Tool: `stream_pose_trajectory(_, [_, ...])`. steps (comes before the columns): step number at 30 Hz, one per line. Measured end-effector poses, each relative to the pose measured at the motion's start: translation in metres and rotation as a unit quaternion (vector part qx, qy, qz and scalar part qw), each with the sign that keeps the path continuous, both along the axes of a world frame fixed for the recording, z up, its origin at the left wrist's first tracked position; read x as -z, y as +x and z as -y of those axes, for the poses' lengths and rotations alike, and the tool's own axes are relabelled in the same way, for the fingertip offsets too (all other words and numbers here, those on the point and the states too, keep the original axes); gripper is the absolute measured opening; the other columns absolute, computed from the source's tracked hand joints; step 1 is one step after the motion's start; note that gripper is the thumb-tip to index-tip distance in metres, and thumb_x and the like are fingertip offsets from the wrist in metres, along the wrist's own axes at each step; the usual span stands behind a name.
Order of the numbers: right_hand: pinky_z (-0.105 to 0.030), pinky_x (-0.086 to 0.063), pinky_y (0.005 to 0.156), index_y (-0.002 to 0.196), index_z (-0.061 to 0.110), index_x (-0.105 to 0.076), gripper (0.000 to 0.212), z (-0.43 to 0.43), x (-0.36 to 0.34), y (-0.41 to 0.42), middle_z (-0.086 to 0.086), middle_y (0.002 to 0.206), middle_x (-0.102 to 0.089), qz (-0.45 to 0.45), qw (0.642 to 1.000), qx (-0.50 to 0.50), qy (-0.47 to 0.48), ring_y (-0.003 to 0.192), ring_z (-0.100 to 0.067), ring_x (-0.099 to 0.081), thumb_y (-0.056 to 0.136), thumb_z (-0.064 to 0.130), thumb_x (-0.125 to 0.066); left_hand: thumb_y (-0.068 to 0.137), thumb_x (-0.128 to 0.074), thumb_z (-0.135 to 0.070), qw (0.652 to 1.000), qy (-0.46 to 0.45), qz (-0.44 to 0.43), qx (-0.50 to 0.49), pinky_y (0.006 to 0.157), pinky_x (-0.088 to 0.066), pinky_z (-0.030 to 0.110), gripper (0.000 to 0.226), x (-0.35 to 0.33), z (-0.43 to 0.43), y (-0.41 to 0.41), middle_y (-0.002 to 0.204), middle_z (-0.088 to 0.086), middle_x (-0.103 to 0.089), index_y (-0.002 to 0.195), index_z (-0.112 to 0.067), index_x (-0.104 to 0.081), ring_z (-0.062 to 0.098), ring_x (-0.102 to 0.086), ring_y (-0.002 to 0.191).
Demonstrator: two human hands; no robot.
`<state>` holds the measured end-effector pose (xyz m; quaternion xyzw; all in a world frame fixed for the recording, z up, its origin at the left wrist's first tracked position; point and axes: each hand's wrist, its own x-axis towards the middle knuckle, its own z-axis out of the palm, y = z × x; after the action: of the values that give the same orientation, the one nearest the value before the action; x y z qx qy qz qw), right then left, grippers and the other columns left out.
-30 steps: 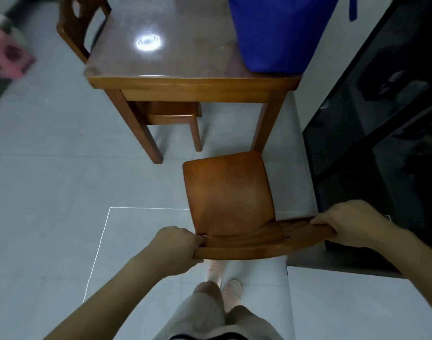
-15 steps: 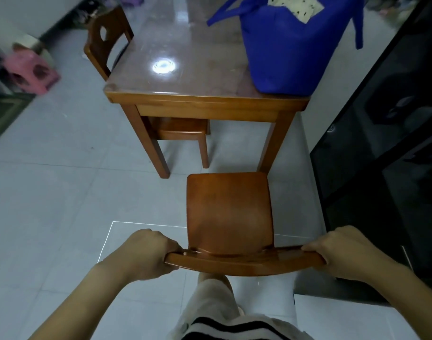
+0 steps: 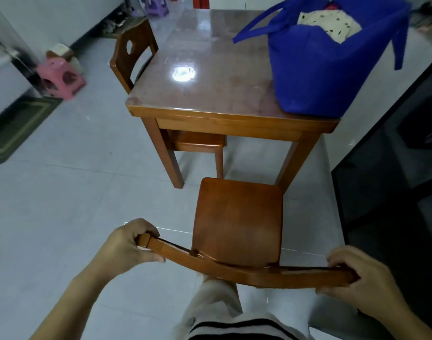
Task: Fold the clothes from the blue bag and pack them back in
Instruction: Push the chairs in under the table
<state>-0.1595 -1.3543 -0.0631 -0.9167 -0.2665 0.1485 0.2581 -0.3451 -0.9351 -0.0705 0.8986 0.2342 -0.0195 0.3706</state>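
A blue fabric bag [image 3: 315, 69] stands on the right side of the wooden table [image 3: 210, 114]. Cream clothes with dark dots [image 3: 327, 20] show in its open top, and its handles hang over both sides. In front of the table stands a wooden chair [image 3: 237, 222] with its seat facing the table. My left hand [image 3: 128, 244] grips the left end of the chair's curved top rail, and my right hand [image 3: 359, 276] grips the right end. Both hands are well short of the bag.
A second wooden chair [image 3: 131, 52] is tucked at the table's left side. A pink stool [image 3: 60, 77] and a green mat [image 3: 16, 126] lie on the tiled floor at left. A dark glass cabinet [image 3: 394, 155] runs along the right. Purple stools [image 3: 156, 6] stand far back.
The view has tilted up, so the whole bag and its clothes now show. The chair has swung with its left rail end farther from me; both hands still hold the rail.
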Motion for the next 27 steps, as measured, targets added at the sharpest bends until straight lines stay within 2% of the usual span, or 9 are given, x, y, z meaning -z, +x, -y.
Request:
stream_pose_trajectory(1, [-0.016, -0.052, 0.066, 0.079, 0.040, -0.060, 0.061, -0.003, 0.000, -0.003, 0.019, 0.092, -0.060, -0.043, 0.998, 0.035, 0.038, 0.084, 0.000, -0.060, 0.037, 0.082, -0.069, 0.027, -0.083, -0.061, 0.998, -0.036, 0.032, -0.036, 0.068, -0.048, 0.025, 0.066, 0.007, 0.001, -0.003, 0.083, -0.011, -0.064, 0.084, -0.038, -0.060, 0.009, -0.059, 0.073])
stream_pose_trajectory(3, [-0.026, -0.052, 0.078, 0.082, 0.037, -0.059, 0.062, -0.003, 0.007, -0.010, 0.011, 0.095, -0.061, -0.108, 0.979, 0.109, 0.130, 0.088, -0.009, -0.059, 0.033, 0.027, -0.094, 0.021, -0.088, -0.049, 0.988, -0.095, 0.081, -0.085, 0.075, -0.051, 0.023, 0.073, 0.019, 0.006, -0.005, 0.089, -0.004, -0.066, 0.086, -0.040, -0.057, 0.011, -0.063, 0.082])
stream_pose_trajectory(5, [-0.038, -0.052, 0.080, 0.083, 0.029, -0.058, 0.067, -0.001, 0.020, -0.017, -0.001, 0.094, -0.064, -0.166, 0.951, 0.182, 0.185, 0.092, -0.016, -0.060, 0.038, -0.014, -0.082, 0.018, -0.091, -0.042, 0.977, -0.134, 0.120, -0.114, 0.081, -0.053, 0.033, 0.078, 0.026, 0.008, -0.005, 0.094, 0.003, -0.067, 0.088, -0.038, -0.056, 0.016, -0.065, 0.092])
stream_pose_trajectory(9, [-0.017, -0.055, 0.074, 0.081, 0.035, -0.062, 0.059, -0.002, 0.038, -0.024, -0.001, 0.097, -0.068, -0.191, 0.905, 0.262, 0.276, 0.093, -0.011, -0.064, 0.040, -0.007, -0.069, 0.019, -0.088, -0.061, 0.975, -0.130, 0.129, -0.124, 0.079, -0.052, 0.041, 0.076, 0.031, 0.005, -0.001, 0.089, 0.002, -0.067, 0.084, -0.033, -0.061, 0.024, -0.063, 0.088])
stream_pose_trajectory(12, [-0.038, -0.055, 0.082, 0.075, 0.040, -0.063, 0.062, -0.006, 0.029, -0.017, -0.003, 0.096, -0.066, -0.204, 0.898, 0.268, 0.282, 0.089, -0.013, -0.063, 0.049, -0.014, -0.075, 0.017, -0.085, -0.065, 0.981, -0.108, 0.112, -0.119, 0.071, -0.050, 0.025, 0.077, 0.029, 0.006, 0.004, 0.083, -0.007, -0.064, 0.083, -0.034, -0.061, 0.016, -0.060, 0.080])
stream_pose_trajectory(14, [-0.046, -0.049, 0.084, 0.079, 0.033, -0.062, 0.052, -0.015, 0.017, -0.010, -0.001, 0.094, -0.066, -0.211, 0.899, 0.265, 0.277, 0.090, -0.014, -0.062, 0.041, 0.004, -0.085, 0.016, -0.088, -0.054, 0.981, -0.097, 0.111, -0.125, 0.064, -0.047, 0.015, 0.074, 0.028, 0.008, 0.007, 0.083, -0.008, -0.063, 0.083, -0.036, -0.060, 0.012, -0.059, 0.078])
stream_pose_trajectory(17, [-0.053, -0.047, 0.088, 0.088, 0.015, -0.059, 0.049, -0.028, 0.015, 0.006, -0.006, 0.095, -0.064, -0.203, 0.909, 0.268, 0.245, 0.090, -0.019, -0.060, 0.053, -0.016, -0.074, 0.021, -0.090, -0.028, 0.977, -0.105, 0.115, -0.145, 0.065, -0.046, 0.013, 0.067, 0.029, 0.002, 0.014, 0.081, 0.000, -0.064, 0.082, -0.032, -0.061, 0.014, -0.060, 0.078])
stream_pose_trajectory(21, [-0.031, -0.046, 0.068, 0.091, 0.012, -0.058, 0.042, -0.050, 0.014, 0.036, -0.008, 0.092, -0.061, -0.206, 0.913, 0.276, 0.220, 0.087, -0.021, -0.059, 0.063, -0.015, -0.071, 0.028, -0.096, -0.011, 0.979, -0.094, 0.109, -0.147, 0.068, -0.044, 0.028, 0.064, 0.029, -0.012, 0.041, 0.082, 0.004, -0.063, 0.082, -0.019, -0.062, 0.023, -0.059, 0.081])
stream_pose_trajectory(27, [-0.028, -0.041, 0.065, 0.094, 0.012, -0.058, 0.045, -0.068, 0.017, 0.081, -0.008, 0.097, -0.061, -0.250, 0.903, 0.271, 0.220, 0.090, -0.022, -0.058, 0.062, -0.017, -0.071, 0.031, -0.096, -0.010, 0.982, -0.099, 0.092, -0.133, 0.072, -0.047, 0.031, 0.062, 0.027, -0.044, 0.092, 0.081, 0.001, -0.064, 0.080, -0.026, -0.062, 0.020, -0.060, 0.082])
